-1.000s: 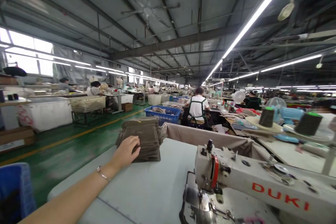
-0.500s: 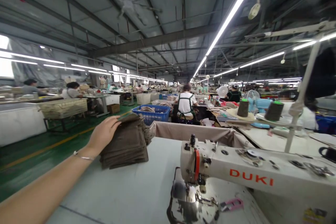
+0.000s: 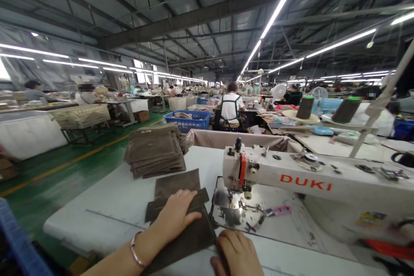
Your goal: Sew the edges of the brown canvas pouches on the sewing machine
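My left hand (image 3: 176, 217) lies flat, fingers spread, on dark brown fabric pieces (image 3: 176, 187) on the white sewing table (image 3: 106, 211), just left of the sewing machine's needle plate (image 3: 237, 217). My right hand (image 3: 237, 253) rests on the near edge of the same fabric, fingers curled; its grip is not clear. A stack of the same brown fabric pieces (image 3: 155, 151) sits farther back on the table. The white DUKI sewing machine (image 3: 310, 179) stretches to the right.
Pink snips (image 3: 278, 211) lie on the machine bed. Two thread cones (image 3: 305, 108) stand behind the machine. A seated person in a white shirt (image 3: 230, 110) works ahead beside a blue crate (image 3: 189, 120). A blue bin (image 3: 16, 246) is at my left; green aisle floor beyond.
My left hand left the stack and came back toward me with fabric pieces, now pressed flat by the needle. My right hand has come into view. The view tilted down.
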The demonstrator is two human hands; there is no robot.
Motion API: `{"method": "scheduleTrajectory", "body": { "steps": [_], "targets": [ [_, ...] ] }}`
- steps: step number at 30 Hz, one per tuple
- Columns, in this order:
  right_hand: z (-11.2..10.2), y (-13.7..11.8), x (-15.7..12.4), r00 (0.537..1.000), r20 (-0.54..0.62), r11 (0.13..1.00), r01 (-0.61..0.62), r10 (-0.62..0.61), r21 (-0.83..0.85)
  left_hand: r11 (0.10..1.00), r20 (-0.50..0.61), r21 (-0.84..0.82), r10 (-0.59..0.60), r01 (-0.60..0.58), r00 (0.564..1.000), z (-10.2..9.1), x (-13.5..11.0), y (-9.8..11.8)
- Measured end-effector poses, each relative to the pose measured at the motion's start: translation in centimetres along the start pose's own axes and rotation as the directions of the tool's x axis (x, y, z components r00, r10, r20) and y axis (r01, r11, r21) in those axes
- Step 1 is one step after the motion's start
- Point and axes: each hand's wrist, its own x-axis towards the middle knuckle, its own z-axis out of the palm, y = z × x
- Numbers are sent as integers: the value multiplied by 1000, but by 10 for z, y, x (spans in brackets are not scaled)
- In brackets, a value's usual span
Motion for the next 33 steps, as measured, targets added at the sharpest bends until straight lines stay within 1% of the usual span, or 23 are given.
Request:
{"method": "scheduleTrajectory", "body": {
  "steps": [1, 3, 5, 6, 8, 10, 11, 12, 13, 15, 16, 19, 20, 22, 24, 26, 28, 31, 33],
  "targets": [
    [6, 0, -3, 1000, 0, 1000, 4, -4, -11, 999, -25, 3, -45, 45, 999, 1, 8, -1],
    [9, -2, -6, 1000, 6, 1000, 12, -12, 6, 995, -50, 1, -103, 103, 993, -1, 21, -2],
    [3, -6, -5, 999, 34, 998, -13, 11, 54, 996, -23, -21, -92, 91, 996, -6, 24, 2],
    [-1, -9, -4, 998, 36, 996, -46, 43, 78, 997, 5, -44, -63, 63, 998, -10, 22, 6],
    [-9, -14, -1, 991, 3, 983, -134, 135, 125, 994, 64, -109, 11, -4, 998, -20, 11, 19],
    [-18, -20, 3, 977, -47, 963, -198, 210, 186, 981, 100, -190, 64, -44, 993, -32, -6, 34],
    [-23, -23, 5, 972, -53, 952, -210, 227, 224, 964, 112, -261, 74, -43, 991, -38, -16, 42],
    [-29, -25, 8, 972, -42, 940, -210, 229, 269, 932, 127, -361, 76, -26, 989, -43, -26, 50],
    [-35, -28, 10, 974, -20, 928, -207, 224, 311, 872, 147, -490, 63, 18, 987, -48, -35, 56],
    [-48, -32, 15, 975, 32, 901, -217, 222, 375, 745, 194, -654, -3, 131, 981, -54, -51, 67],
    [-55, -34, 16, 973, 67, 885, -228, 220, 406, 704, 208, -685, -53, 184, 977, -55, -57, 71],
    [-73, -39, 20, 963, 199, 818, -262, 184, 512, 663, 215, -695, -179, 279, 960, -54, -69, 78],
    [-77, -41, 21, 955, 236, 797, -283, 181, 534, 632, 222, -716, -197, 297, 955, -54, -71, 81],
    [-84, -44, 21, 932, 280, 775, -348, 228, 527, 540, 241, -782, -198, 311, 950, -53, -75, 85],
    [-88, -45, 20, 914, 290, 786, -394, 282, 477, 461, 222, -839, -193, 288, 956, -53, -78, 91],
    [-91, -45, 20, 926, 289, 816, -358, 245, 454, 431, 196, -861, -211, 271, 958, -53, -80, 95],
    [-95, -45, 20, 949, 270, 832, -278, 161, 481, 440, 182, -857, -228, 268, 957, -54, -82, 97],
    [-101, -46, 20, 971, 229, 794, -196, 73, 575, 478, 117, -857, -183, 192, 976, -56, -83, 96],
    [-103, -48, 19, 975, 206, 770, -191, 79, 609, 465, 93, -871, -163, 160, 982, -57, -84, 95]
  ]
}}
